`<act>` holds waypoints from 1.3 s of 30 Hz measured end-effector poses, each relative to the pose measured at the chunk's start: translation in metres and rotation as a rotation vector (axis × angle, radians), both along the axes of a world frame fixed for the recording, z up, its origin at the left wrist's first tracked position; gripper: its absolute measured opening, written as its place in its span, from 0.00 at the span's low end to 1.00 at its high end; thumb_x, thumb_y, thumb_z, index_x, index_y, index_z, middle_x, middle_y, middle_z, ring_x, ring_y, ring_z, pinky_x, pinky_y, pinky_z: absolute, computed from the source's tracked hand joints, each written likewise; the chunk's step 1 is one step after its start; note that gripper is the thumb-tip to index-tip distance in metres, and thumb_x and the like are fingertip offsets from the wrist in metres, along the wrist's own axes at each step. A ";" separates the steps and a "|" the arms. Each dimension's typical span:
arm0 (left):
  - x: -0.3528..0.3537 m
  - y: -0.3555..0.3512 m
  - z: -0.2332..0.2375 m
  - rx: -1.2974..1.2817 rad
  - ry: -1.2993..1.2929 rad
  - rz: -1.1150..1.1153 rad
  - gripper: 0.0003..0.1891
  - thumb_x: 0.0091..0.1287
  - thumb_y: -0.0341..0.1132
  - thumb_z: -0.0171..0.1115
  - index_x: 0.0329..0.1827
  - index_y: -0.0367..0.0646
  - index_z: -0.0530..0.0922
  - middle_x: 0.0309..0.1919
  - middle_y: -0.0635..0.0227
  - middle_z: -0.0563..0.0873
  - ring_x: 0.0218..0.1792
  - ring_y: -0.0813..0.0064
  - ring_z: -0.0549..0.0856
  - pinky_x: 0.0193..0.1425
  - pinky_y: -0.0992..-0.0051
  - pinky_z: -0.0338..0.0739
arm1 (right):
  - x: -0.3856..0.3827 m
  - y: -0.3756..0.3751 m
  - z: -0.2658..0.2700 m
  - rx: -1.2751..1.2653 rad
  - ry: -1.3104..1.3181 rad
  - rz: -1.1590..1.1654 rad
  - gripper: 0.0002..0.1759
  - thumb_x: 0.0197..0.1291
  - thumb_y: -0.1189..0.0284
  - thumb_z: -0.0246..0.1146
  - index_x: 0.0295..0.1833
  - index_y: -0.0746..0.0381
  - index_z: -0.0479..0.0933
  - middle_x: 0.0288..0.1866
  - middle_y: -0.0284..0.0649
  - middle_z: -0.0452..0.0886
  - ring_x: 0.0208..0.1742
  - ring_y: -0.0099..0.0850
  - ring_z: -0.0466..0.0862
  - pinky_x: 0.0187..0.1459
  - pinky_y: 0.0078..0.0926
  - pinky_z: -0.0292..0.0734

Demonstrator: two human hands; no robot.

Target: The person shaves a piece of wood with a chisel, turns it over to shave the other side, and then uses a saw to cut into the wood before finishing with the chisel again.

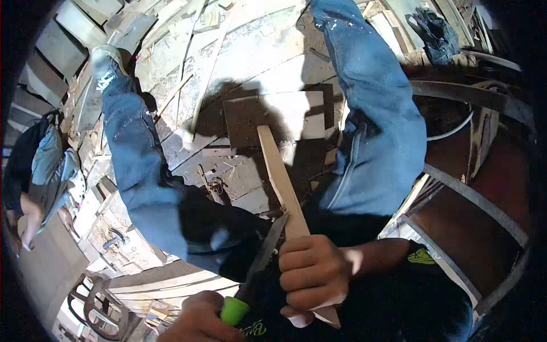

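Observation:
My right hand (316,276) is wrapped round a long pale piece of wood (277,176), which points away from me between my knees. The wood's lower end pokes out below my fist. At the lower left, my left hand (199,320) is closed on the bright green handle of a knife (266,251). The knife's blade slants up to the right, its tip end against the left edge of the wood just above my right fist. The edge looks rough there. Part of my left hand is cut off by the frame.
Both my legs (376,114) stretch forward on either side. A flat board (313,108) lies on the floor between them, among scattered wood strips and shavings. Another person (45,159) is at the far left. A dark plastic bag (436,37) lies at upper right, near brown panels (461,214).

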State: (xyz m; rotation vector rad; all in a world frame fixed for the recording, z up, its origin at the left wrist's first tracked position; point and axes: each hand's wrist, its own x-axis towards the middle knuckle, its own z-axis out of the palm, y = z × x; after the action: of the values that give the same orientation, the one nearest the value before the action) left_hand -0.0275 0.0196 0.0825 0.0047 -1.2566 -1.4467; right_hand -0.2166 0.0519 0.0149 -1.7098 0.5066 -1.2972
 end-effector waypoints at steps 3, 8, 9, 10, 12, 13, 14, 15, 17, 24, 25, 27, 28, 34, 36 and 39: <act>0.006 0.002 0.001 0.005 0.012 0.015 0.11 0.61 0.31 0.56 0.19 0.47 0.73 0.13 0.72 0.73 0.13 0.76 0.73 0.20 0.72 0.69 | 0.000 -0.003 0.002 -0.006 0.045 0.019 0.20 0.59 0.70 0.63 0.19 0.55 0.61 0.19 0.29 0.61 0.18 0.26 0.66 0.21 0.28 0.64; -0.002 -0.005 -0.002 0.015 -0.003 -0.028 0.12 0.59 0.27 0.56 0.16 0.47 0.73 0.12 0.73 0.71 0.12 0.80 0.72 0.20 0.75 0.68 | -0.003 -0.001 0.000 0.008 0.003 0.000 0.19 0.59 0.70 0.63 0.19 0.56 0.63 0.18 0.29 0.62 0.18 0.26 0.67 0.22 0.29 0.67; -0.002 -0.004 -0.003 0.017 0.003 -0.060 0.13 0.59 0.26 0.56 0.16 0.47 0.72 0.12 0.73 0.71 0.12 0.81 0.71 0.20 0.76 0.68 | -0.006 -0.004 0.000 0.001 0.004 0.004 0.19 0.59 0.70 0.63 0.19 0.56 0.63 0.18 0.29 0.62 0.18 0.26 0.67 0.22 0.29 0.67; 0.002 0.000 0.000 0.052 -0.044 -0.049 0.13 0.58 0.25 0.56 0.15 0.47 0.72 0.11 0.74 0.68 0.11 0.80 0.70 0.20 0.75 0.68 | -0.008 -0.006 0.000 0.000 0.004 0.001 0.19 0.58 0.70 0.63 0.19 0.56 0.63 0.18 0.29 0.63 0.18 0.26 0.67 0.22 0.29 0.67; 0.001 0.000 -0.002 0.040 -0.031 -0.003 0.13 0.58 0.26 0.56 0.15 0.47 0.72 0.11 0.74 0.68 0.11 0.80 0.69 0.20 0.75 0.68 | -0.007 -0.003 0.001 -0.004 0.018 -0.012 0.19 0.58 0.71 0.63 0.19 0.56 0.63 0.18 0.29 0.63 0.19 0.26 0.67 0.23 0.29 0.68; 0.004 0.000 -0.001 0.038 -0.030 0.019 0.13 0.58 0.26 0.56 0.15 0.47 0.72 0.11 0.74 0.68 0.11 0.80 0.69 0.20 0.75 0.68 | -0.005 -0.001 0.002 -0.008 0.018 -0.011 0.19 0.58 0.71 0.63 0.19 0.56 0.63 0.18 0.29 0.63 0.19 0.26 0.67 0.23 0.29 0.68; 0.007 0.002 0.000 0.036 -0.019 0.041 0.13 0.58 0.26 0.56 0.15 0.47 0.72 0.11 0.74 0.67 0.11 0.80 0.69 0.20 0.75 0.68 | -0.003 0.001 0.002 0.008 0.024 -0.001 0.19 0.58 0.71 0.63 0.19 0.56 0.63 0.19 0.29 0.63 0.19 0.26 0.67 0.23 0.29 0.67; 0.009 0.003 0.000 0.035 -0.011 0.050 0.13 0.58 0.26 0.56 0.15 0.47 0.72 0.11 0.74 0.67 0.11 0.80 0.69 0.20 0.74 0.68 | -0.002 0.002 0.003 0.025 0.028 0.005 0.19 0.58 0.71 0.63 0.19 0.56 0.63 0.19 0.29 0.63 0.19 0.27 0.67 0.23 0.29 0.67; 0.005 0.002 0.000 0.036 -0.016 0.045 0.13 0.58 0.26 0.56 0.15 0.47 0.72 0.11 0.74 0.67 0.11 0.80 0.69 0.20 0.74 0.68 | -0.003 -0.002 0.003 0.016 0.032 0.001 0.19 0.58 0.71 0.63 0.19 0.56 0.62 0.19 0.29 0.62 0.19 0.27 0.67 0.23 0.29 0.67; -0.004 0.001 0.000 0.017 -0.021 0.016 0.13 0.58 0.27 0.56 0.15 0.45 0.72 0.11 0.74 0.67 0.11 0.79 0.70 0.20 0.75 0.68 | -0.003 -0.005 0.003 -0.016 0.064 0.026 0.20 0.59 0.70 0.63 0.19 0.56 0.61 0.20 0.30 0.62 0.19 0.26 0.66 0.22 0.28 0.64; 0.000 0.000 -0.001 0.015 -0.021 0.032 0.13 0.59 0.27 0.56 0.15 0.45 0.72 0.11 0.73 0.68 0.11 0.79 0.70 0.20 0.74 0.69 | -0.001 -0.004 0.003 -0.016 0.064 0.025 0.20 0.59 0.70 0.63 0.19 0.56 0.61 0.20 0.30 0.62 0.19 0.26 0.66 0.22 0.28 0.64; 0.007 0.001 -0.001 0.015 -0.010 0.038 0.13 0.59 0.27 0.56 0.15 0.45 0.73 0.11 0.73 0.68 0.12 0.79 0.71 0.20 0.74 0.69 | 0.002 -0.001 0.000 -0.011 0.028 -0.021 0.20 0.59 0.69 0.63 0.19 0.56 0.61 0.20 0.30 0.62 0.19 0.26 0.66 0.22 0.27 0.62; 0.006 0.000 0.000 0.011 -0.009 0.028 0.12 0.59 0.28 0.56 0.15 0.45 0.73 0.12 0.73 0.69 0.12 0.79 0.71 0.20 0.74 0.69 | 0.002 -0.001 0.000 -0.006 0.027 -0.025 0.20 0.59 0.69 0.63 0.19 0.56 0.61 0.20 0.30 0.62 0.19 0.26 0.66 0.22 0.27 0.62; -0.011 0.004 0.000 -0.028 -0.026 -0.039 0.11 0.58 0.28 0.56 0.16 0.45 0.74 0.13 0.73 0.71 0.13 0.78 0.74 0.20 0.72 0.72 | -0.004 0.002 0.001 0.019 0.039 -0.020 0.20 0.59 0.70 0.63 0.20 0.56 0.61 0.20 0.30 0.62 0.19 0.26 0.65 0.20 0.28 0.59; -0.006 0.000 -0.002 -0.019 -0.014 -0.005 0.12 0.59 0.28 0.55 0.16 0.45 0.74 0.13 0.73 0.71 0.13 0.79 0.74 0.20 0.73 0.72 | 0.000 -0.001 -0.001 0.008 -0.005 -0.026 0.19 0.59 0.71 0.62 0.19 0.56 0.62 0.20 0.30 0.61 0.19 0.25 0.64 0.20 0.28 0.58; 0.005 0.001 -0.001 -0.002 0.004 0.041 0.14 0.61 0.29 0.55 0.16 0.45 0.73 0.13 0.73 0.72 0.14 0.80 0.74 0.19 0.74 0.71 | -0.001 -0.002 0.002 -0.004 0.018 -0.024 0.18 0.59 0.72 0.62 0.19 0.56 0.63 0.19 0.30 0.61 0.18 0.25 0.64 0.20 0.28 0.58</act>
State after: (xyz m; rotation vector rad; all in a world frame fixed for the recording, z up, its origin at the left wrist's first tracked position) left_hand -0.0229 0.0205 0.0815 0.0259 -1.2480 -1.4091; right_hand -0.2177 0.0501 0.0167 -1.7246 0.5371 -1.3020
